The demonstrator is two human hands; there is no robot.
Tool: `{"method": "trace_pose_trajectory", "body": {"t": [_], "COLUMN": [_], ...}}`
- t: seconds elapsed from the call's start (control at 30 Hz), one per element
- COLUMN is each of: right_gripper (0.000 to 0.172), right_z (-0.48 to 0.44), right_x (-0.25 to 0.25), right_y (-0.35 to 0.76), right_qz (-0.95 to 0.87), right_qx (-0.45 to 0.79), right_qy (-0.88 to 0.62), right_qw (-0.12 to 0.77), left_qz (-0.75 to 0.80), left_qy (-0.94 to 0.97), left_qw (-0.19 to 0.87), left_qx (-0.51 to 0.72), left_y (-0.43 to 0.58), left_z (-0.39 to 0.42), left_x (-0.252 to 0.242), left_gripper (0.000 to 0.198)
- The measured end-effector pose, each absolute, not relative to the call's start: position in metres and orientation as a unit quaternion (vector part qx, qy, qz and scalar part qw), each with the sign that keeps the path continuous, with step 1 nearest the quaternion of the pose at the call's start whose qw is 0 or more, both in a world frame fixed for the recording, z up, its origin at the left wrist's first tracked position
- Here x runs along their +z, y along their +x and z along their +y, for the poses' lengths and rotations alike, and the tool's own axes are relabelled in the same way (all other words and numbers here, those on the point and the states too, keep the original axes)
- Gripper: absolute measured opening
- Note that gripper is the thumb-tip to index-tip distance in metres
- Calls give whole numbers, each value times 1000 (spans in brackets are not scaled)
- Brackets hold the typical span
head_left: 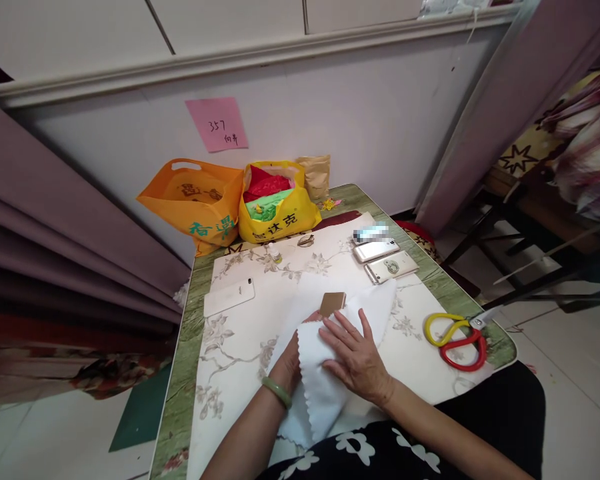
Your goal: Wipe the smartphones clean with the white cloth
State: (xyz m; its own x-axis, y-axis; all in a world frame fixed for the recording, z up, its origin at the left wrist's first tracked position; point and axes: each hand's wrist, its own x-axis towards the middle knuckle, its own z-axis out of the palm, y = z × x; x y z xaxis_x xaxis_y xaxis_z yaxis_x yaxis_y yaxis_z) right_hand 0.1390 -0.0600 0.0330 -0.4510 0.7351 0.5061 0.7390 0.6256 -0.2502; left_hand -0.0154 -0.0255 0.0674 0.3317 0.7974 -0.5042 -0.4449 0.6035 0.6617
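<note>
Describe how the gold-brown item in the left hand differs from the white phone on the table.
Colour: the gold-brown item is darker than the white phone.
Cover: the item is partly covered by the white cloth, while the phone is uncovered.
Support: the item is in the left hand, while the phone lies on the floral mat.
Both show flat faces with straight edges.

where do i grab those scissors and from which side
Take the scissors by the yellow loop and red loop, probably with the right hand, coming from the handle side. They lie with the loops nearer that hand and the blades pointing away, toward the table's right edge.
</note>
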Motion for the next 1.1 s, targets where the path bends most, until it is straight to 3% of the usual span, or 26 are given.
{"method": "trace_pose_trajectory", "body": {"t": [0.13,0.27,0.47,0.7,0.9,1.1], "right_gripper": [35,30,37,37,48,43], "right_z": [-63,-66,-57,-44,-52,-61], "right_x": [38,43,33,28,25,10], "right_y": [137,132,132,172,186,169], "right_qz": [-836,-829,-837,-875,-787,-686], "right_qx": [-29,-47,-26,138,244,261], "right_qy": [-442,-454,-453,-347,-426,-527], "right_qw": [325,324,305,309,373,428], "left_qz": [412,394,380,343,312,302], "left_qy": [213,216,234,196,177,160], "left_qw": [787,797,796,832,826,816], "left_qx": [407,404,409,389,434,467], "left_y": [-14,-12,-13,-19,-17,-18], "left_z": [-20,-12,-13,-10,-6,-6], "left_x": [64,58,54,34,21,26], "left_gripper": [36,33,35,33,45,50]}}
